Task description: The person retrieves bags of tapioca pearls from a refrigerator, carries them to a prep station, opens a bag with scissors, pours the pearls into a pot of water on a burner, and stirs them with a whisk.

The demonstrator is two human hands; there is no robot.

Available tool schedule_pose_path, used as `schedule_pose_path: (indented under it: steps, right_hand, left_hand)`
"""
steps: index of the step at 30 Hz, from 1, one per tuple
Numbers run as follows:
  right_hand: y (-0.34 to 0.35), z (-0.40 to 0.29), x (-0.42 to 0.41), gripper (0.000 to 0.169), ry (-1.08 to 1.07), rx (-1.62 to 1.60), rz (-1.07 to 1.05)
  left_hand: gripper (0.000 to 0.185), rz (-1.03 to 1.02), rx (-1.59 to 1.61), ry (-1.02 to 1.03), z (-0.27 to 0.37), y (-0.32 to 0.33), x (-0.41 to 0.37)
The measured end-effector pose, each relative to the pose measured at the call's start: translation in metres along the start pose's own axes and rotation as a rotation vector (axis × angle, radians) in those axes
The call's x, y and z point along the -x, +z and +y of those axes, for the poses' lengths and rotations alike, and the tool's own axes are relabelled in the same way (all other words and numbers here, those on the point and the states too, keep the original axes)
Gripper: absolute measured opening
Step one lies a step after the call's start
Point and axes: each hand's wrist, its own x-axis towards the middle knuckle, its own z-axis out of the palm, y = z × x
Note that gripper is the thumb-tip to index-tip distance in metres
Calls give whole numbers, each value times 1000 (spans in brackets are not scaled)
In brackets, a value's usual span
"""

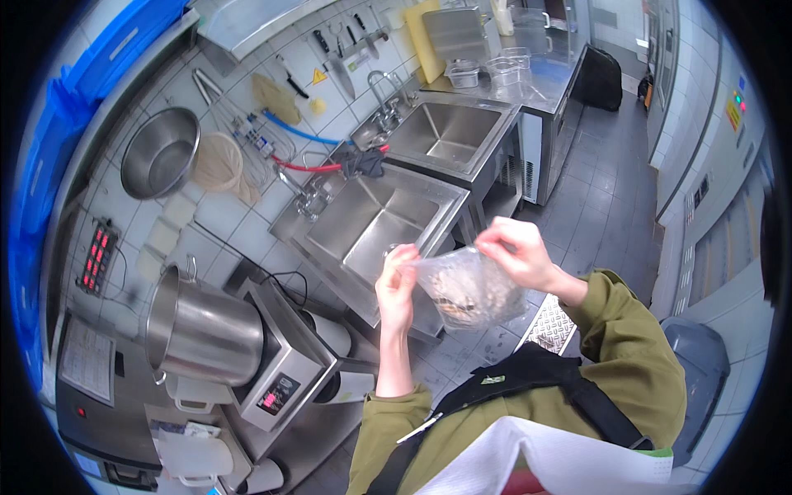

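Between my two hands hangs a clear plastic bag [473, 288] with pale, lumpy contents and a few darker bits near its lower left. My left hand [396, 281] pinches the bag's upper left corner. The upper right corner is gripped by the fingers of my right hand [516, 252]. The top edge of the bag looks pulled taut between them; whether it is sealed, I cannot tell. Beyond the bag are a near steel sink [377, 216] and, farther off, a second steel sink [442, 136].
A tall steel stockpot [207, 331] stands on an induction cooker [281, 377] at left. White plastic jugs [197, 456] sit below. Knives [339, 65] hang on the tiled wall. Clear containers [463, 74] rest on the far counter. A grey bin [699, 383] is at right.
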Motion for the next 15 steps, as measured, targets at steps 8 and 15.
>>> schedule_pose_path:
  steps: [8,15]
  right_hand:
    - [37,18,-39,7,39,-146,-80]
    - [-20,40,-57,28,43,219,-351]
  left_hand:
    - [14,367,115,-52,-27,-9,-7]
    - [24,152,-379,16,-29,42,-50]
